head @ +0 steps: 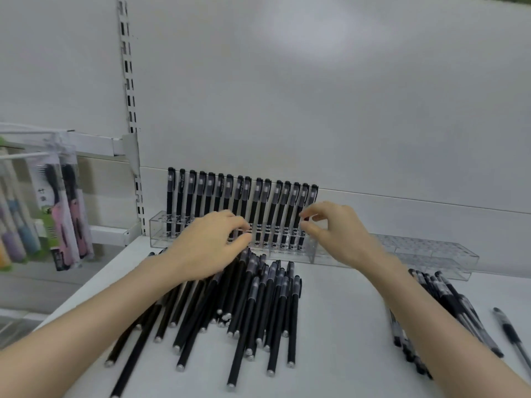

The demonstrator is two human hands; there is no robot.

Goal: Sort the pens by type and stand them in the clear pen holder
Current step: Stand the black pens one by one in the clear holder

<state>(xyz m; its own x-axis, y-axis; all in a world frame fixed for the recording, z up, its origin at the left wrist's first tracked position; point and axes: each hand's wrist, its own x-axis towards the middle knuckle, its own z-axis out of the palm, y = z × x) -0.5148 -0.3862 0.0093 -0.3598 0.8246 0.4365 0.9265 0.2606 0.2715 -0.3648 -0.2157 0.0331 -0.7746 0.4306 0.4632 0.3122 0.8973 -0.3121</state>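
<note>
1. A white shelf (344, 326) with a plain white back panel (316, 96) fills the view; a slotted metal upright (130, 90) runs down the panel on the left side.
2. At the far left, packaged toothbrushes (61, 208) hang from hooks beside the shelf.
3. The clear pen holder (161, 229) stands at the back of the shelf, against the panel. A row of black capped pens (244, 202) stands upright in its left part, caps up, close together.
4. The left hand (207, 248) is in front of this row, above the top of the loose pile. Its fingers are curled toward the thumb near the bases of the standing pens; I cannot tell if they pinch a pen or not.
5. The loose pile of matte black pens (244, 305) lies on the shelf just before the holder, most of them pointing toward the holder.
6. The right hand (339, 234) is at the right end of the standing row. Its thumb and forefinger are near the last pen, with a small gap between them; whether they hold it I cannot tell.
7. The right part of the holder (431, 251) has only open holes.
8. At the right, a second group of pens with clear barrels (448, 300) lies on the shelf, partly behind the right forearm, and a single pen (511, 334) lies apart near the edge.
</note>
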